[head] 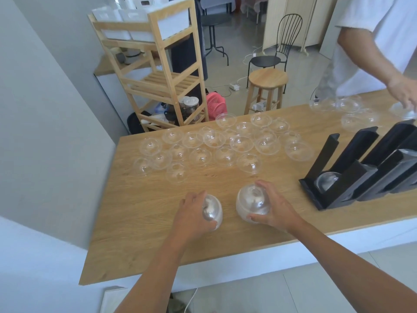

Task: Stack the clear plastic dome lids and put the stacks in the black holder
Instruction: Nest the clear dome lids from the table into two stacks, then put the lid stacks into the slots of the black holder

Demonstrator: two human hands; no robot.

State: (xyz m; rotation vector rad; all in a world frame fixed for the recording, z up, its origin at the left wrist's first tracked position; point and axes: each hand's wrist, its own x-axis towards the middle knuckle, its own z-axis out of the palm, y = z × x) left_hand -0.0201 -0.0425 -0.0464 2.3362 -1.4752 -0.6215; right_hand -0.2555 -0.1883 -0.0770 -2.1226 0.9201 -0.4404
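Fingers of your L hand point(194, 214) curl round the L stack point(212, 211) of clear dome lids, thumb on the near side. That stack is tipped sideways, domes facing right, over the front-centre of the bench point(135, 233); can't tell if it touches the wood.

Beyond it, loose lids point(241, 143) lie dome-up in a wide scatter from near the left edge across the middle to the far edge, many touching or overlapping.

Just right of the L stack, apart from it, is the R stack point(252, 204), upright w/ domes up. Your R hand point(276, 210) grips it from the right, fingers over the far side, thumb low on the near side.

Toward the right edge sits the black holder point(361, 143), slanted channels side by side. A held stack point(327, 180) rests at the low end of the leftmost channel; more clear plastic shows in a channel further right, cut off by the frame.

At the far right corner, more lids point(338, 105) and another person's hand point(404, 92) on one of them.
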